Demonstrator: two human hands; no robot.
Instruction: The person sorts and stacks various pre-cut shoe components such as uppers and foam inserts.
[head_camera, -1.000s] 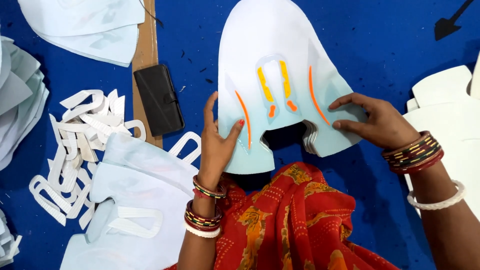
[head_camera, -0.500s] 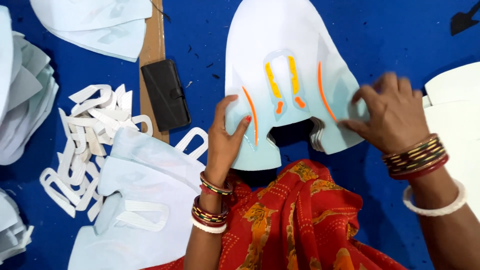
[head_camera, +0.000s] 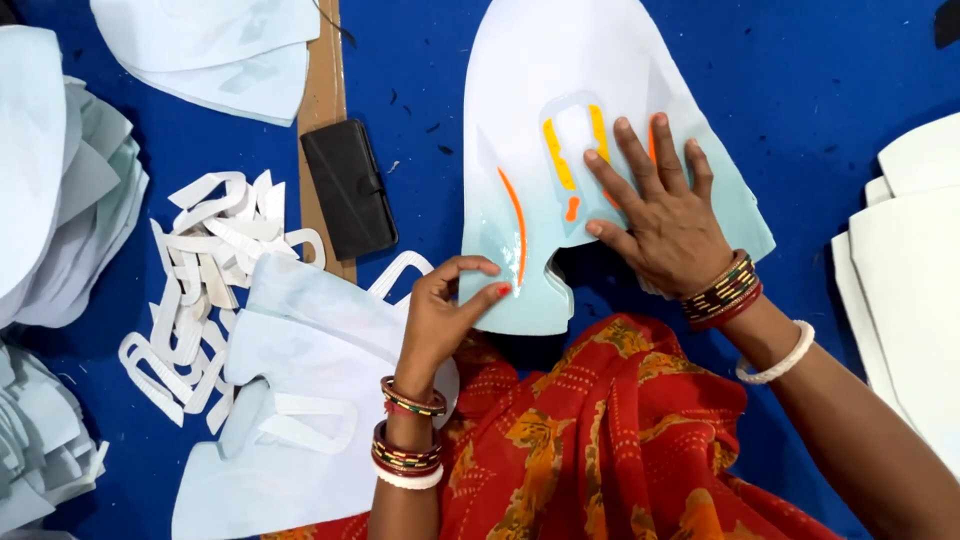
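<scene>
A pale blue-white shoe-upper shaped sheet (head_camera: 540, 90) with orange and yellow stripes lies on the blue table in front of me. My left hand (head_camera: 445, 315) pinches its lower left corner between thumb and fingers. My right hand (head_camera: 665, 215) lies flat on its right half, fingers spread, palm pressing the sheet down. Both wrists wear bangles.
A pile of similar pale sheets with U-shaped cut-outs (head_camera: 300, 400) lies at my left. Loose white U-shaped cut pieces (head_camera: 205, 270) are heaped beside a black wallet (head_camera: 348, 200) and a cardboard strip (head_camera: 322, 90). More stacked sheets sit at the left edge (head_camera: 60, 200) and right edge (head_camera: 905, 260).
My right hand has moved from the sheet's right edge onto its middle and flattened out. My left hand slid down to pinch the lower left corner.
</scene>
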